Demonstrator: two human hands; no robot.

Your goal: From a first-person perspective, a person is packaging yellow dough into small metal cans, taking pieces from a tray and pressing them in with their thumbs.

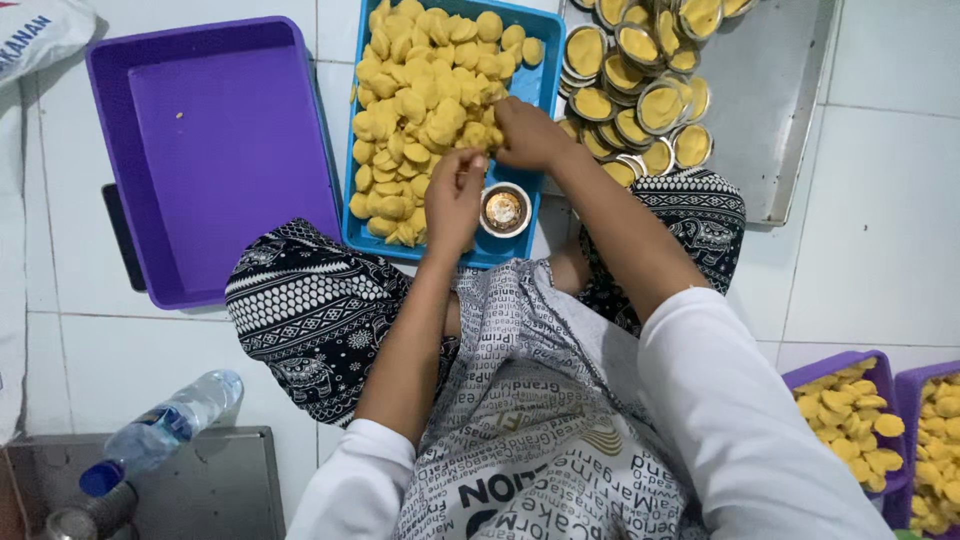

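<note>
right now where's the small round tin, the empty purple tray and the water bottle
small round tin (505,209), head view, on its shiny inside
purple tray (215,140), head view, on its bare floor
water bottle (170,423), head view, on its clear body

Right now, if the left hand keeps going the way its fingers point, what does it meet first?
The left hand points up-frame into the blue tray; it would likely first meet the heap of yellow dough pieces, already at its fingertips.
</note>
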